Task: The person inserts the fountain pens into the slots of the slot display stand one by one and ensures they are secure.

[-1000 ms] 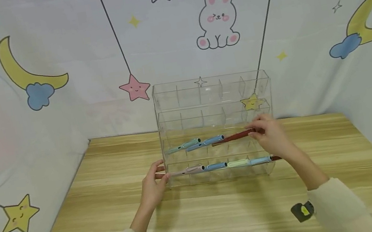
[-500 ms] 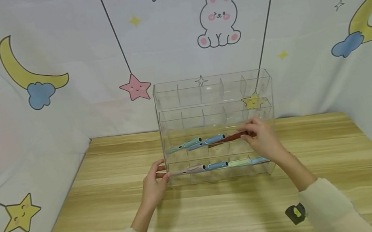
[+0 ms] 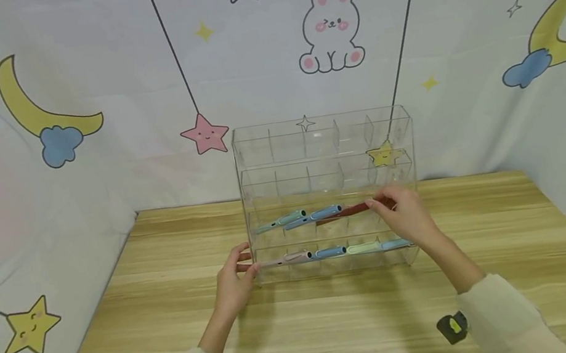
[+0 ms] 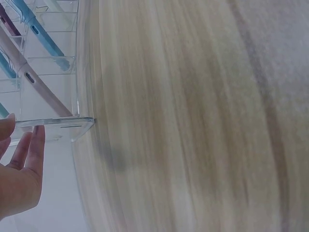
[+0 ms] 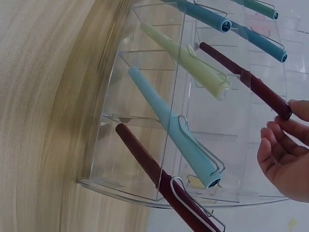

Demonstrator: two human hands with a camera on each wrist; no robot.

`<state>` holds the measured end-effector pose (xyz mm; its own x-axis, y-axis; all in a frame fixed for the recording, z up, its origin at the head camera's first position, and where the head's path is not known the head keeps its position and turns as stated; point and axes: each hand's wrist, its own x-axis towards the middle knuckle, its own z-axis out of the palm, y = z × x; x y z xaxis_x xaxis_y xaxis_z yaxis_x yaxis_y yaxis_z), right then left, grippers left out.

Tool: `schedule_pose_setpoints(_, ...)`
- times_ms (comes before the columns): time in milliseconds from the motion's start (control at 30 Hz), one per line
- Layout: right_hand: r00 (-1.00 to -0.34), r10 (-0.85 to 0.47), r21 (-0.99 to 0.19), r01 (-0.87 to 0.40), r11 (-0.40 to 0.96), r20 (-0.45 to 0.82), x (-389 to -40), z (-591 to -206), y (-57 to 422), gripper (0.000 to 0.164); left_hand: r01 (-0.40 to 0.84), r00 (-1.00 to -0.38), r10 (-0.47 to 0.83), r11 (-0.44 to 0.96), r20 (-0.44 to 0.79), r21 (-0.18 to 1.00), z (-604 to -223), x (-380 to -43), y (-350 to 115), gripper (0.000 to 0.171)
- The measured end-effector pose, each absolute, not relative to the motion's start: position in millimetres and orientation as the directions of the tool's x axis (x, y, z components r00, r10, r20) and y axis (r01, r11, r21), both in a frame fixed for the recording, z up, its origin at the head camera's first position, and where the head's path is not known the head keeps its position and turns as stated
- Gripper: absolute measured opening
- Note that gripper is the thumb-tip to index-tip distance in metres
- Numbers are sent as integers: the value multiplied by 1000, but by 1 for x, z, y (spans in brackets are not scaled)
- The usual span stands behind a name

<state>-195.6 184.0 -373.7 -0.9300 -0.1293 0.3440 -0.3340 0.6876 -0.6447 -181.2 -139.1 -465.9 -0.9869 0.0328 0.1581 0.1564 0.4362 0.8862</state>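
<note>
A clear acrylic pen rack (image 3: 323, 145) with tiered compartments stands on the table. My left hand (image 3: 233, 275) holds its left end panel, with thumb and fingers (image 4: 34, 154) on either side of the edge. My right hand (image 3: 406, 215) pinches the end of a dark red pen (image 5: 246, 79), which slants into the second row from the bottom. Beside it in that row lean a green pen (image 3: 290, 219) and a blue pen (image 3: 318, 215). The bottom row holds a greyish-pink pen (image 4: 46, 94), a blue pen (image 3: 330, 252), a pale green pen (image 5: 193, 65), a light blue pen (image 5: 169, 123) and another dark red pen (image 5: 145, 154).
The wood-grain table (image 3: 309, 334) extends in front of the rack and to both sides. Behind it hangs a white cloth (image 3: 130, 71) printed with moons, stars and a rabbit. The two upper tiers of the rack show no pens.
My right hand has moved a little left along with the dark red pen, so the pen's lower end lies closer to the blue one. My left hand keeps its hold on the rack.
</note>
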Motion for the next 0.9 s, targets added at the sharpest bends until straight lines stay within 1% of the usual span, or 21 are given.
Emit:
schedule_pose_setpoints(200,-910,-172,-631,-389,671,379,-194,-376,187,12,162,-986,39,435,162,885,-466,-181,-139,43)
schedule_pose_setpoints(333,-909,-190,-636,-398,661,371,-193,-377,190,16,157,-987,33,434,159,887,-466,-180,-139,42)
schedule_pose_setpoints(533,-932,-199,-670,-357,651,303,-189,-374,200,27,166,-986,43,439,164,883,-466,-181,-139,43)
schedule_pose_setpoints(700,-956,-163,-680,-289,674,245,-182,-368,222,36,194,-981,79,456,178,869,-467,-181,-144,43)
schedule_pose_setpoints(800,-956,-131,-663,-277,695,262,-175,-368,241,39,217,-976,107,484,189,848,-467,-179,-151,41)
schedule_pose_setpoints(900,-952,-107,-638,-272,721,286,-167,-372,261,43,241,-971,148,551,190,799,-467,-176,-161,47)
